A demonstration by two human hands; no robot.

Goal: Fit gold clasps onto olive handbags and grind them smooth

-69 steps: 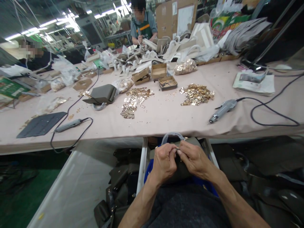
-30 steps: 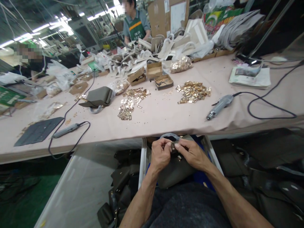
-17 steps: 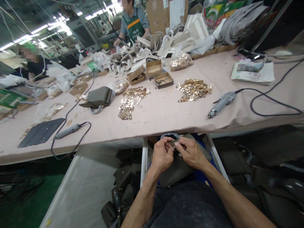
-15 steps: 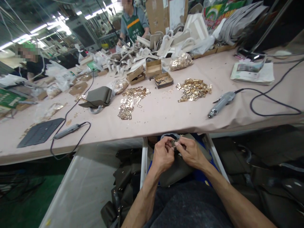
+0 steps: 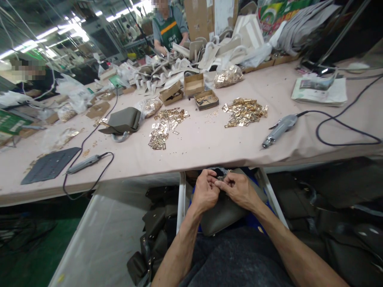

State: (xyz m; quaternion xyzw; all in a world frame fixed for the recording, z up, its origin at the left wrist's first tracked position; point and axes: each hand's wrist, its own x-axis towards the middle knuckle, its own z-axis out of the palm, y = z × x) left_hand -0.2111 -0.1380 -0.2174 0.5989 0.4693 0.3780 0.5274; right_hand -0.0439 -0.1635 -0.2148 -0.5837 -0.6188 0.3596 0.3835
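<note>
An olive-grey handbag (image 5: 224, 215) rests low in front of me, over my lap, with a clear-wrapped handle (image 5: 220, 170) at its far end. Above its upper part, my left hand (image 5: 206, 191) has its fingers curled into a pinch. My right hand (image 5: 239, 190) is closed too, its thumb reaching across to the left fingertips. Between the fingertips there is a small greyish piece (image 5: 220, 178), mostly covered; whether it is loose or part of the bag I cannot tell.
On the table lie gold metal plates (image 5: 245, 112), a second pile of them (image 5: 164, 127), small cardboard boxes (image 5: 206, 99), two electric screwdrivers (image 5: 279, 129) and another olive handbag (image 5: 124, 119). More dark bags (image 5: 323, 191) fill the space below at both sides. A co-worker (image 5: 170, 30) stands across the table.
My right thumb has shifted left over the pinched spot, hiding more of the small piece. The co-worker across the table has moved slightly. The bag stays in about the same place.
</note>
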